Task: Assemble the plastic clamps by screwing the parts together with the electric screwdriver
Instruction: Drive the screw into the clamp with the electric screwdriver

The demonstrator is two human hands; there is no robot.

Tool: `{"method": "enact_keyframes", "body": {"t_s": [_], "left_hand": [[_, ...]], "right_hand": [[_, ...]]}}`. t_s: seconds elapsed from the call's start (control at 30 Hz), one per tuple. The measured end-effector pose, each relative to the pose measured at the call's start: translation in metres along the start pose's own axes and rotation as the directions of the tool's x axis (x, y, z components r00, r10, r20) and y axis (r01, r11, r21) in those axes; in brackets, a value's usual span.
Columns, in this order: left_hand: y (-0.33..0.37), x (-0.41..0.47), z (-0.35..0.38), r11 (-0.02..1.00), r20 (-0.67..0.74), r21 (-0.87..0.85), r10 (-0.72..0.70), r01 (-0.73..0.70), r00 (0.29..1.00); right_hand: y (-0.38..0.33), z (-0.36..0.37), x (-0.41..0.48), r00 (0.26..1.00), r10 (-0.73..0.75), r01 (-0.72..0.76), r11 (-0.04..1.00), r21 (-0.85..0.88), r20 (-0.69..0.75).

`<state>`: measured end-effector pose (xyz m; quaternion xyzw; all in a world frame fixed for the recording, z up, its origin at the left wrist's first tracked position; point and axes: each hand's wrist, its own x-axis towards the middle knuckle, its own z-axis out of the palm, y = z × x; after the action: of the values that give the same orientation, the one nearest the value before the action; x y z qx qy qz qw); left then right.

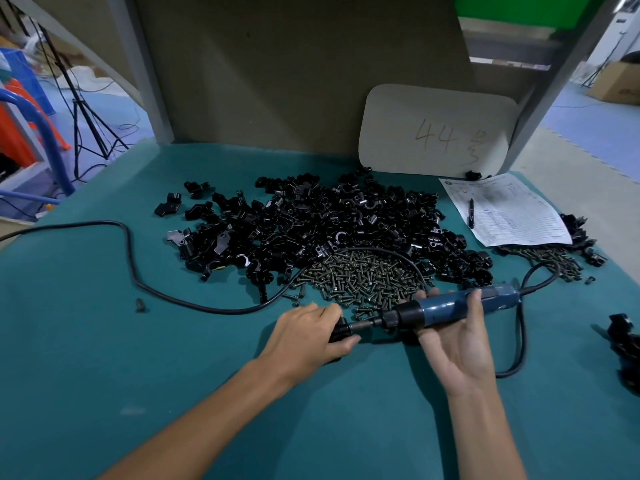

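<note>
My left hand (pixel 311 332) grips a black plastic clamp (pixel 341 329) on the green table mat. My right hand (pixel 457 341) holds the blue electric screwdriver (pixel 450 308) lying nearly level, fingers curled round its body. The screwdriver's bit (pixel 363 325) points left into the clamp. Behind the hands lies a big heap of black clamp parts (pixel 329 223), with a pile of small dark screws (pixel 360 275) in front of it.
The screwdriver's black cable (pixel 138 271) loops across the mat to the left and another loop (pixel 519 341) lies right of my right hand. A paper form with a pen (pixel 502 209) lies at the back right, more screws (pixel 550 258) beside it. Assembled clamps (pixel 623 348) sit at the right edge.
</note>
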<state>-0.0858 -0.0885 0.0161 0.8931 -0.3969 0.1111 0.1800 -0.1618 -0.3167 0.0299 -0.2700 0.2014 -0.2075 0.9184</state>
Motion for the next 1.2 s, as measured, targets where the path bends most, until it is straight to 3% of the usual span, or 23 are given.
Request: {"method": "enact_keyframes", "body": {"t_s": [0.67,0.77,0.83,0.93,1.03,1.1,1.17,1.2], "left_hand": [[-0.002,0.001,0.002,0.994,0.074,-0.107,-0.025,0.033,0.997],[-0.005,-0.001,0.0,0.973,0.042,-0.217,-0.073,0.08,0.996],[-0.007,-0.002,0.0,0.947,0.003,-0.291,-0.142,0.137,0.99],[-0.007,0.003,0.001,0.912,-0.019,-0.354,-0.229,0.208,0.973],[-0.008,0.009,0.003,0.881,-0.001,-0.399,-0.276,0.253,0.961],[-0.008,0.016,0.004,0.855,-0.01,-0.442,-0.308,0.272,0.951],[-0.001,0.027,0.004,0.842,-0.03,-0.465,-0.325,0.274,0.945],[0.005,0.033,0.004,0.847,-0.042,-0.462,-0.316,0.262,0.948]], "right_hand": [[-0.002,0.01,-0.006,0.999,-0.037,0.037,0.999,-0.01,0.003],[-0.014,0.011,-0.008,0.995,-0.095,0.095,0.994,-0.052,-0.01],[-0.026,0.008,-0.004,0.986,-0.147,0.129,0.969,-0.209,-0.074],[-0.034,0.001,0.0,0.949,-0.271,0.108,0.757,-0.644,-0.161],[-0.03,0.003,-0.009,0.916,-0.389,0.06,0.365,-0.929,-0.094],[-0.025,0.005,-0.017,0.908,-0.419,-0.001,0.05,-0.999,-0.022],[-0.021,0.004,-0.022,0.864,-0.495,-0.049,-0.276,-0.96,0.098],[-0.019,0.006,-0.026,0.827,-0.524,0.001,-0.361,-0.932,0.204]]}}
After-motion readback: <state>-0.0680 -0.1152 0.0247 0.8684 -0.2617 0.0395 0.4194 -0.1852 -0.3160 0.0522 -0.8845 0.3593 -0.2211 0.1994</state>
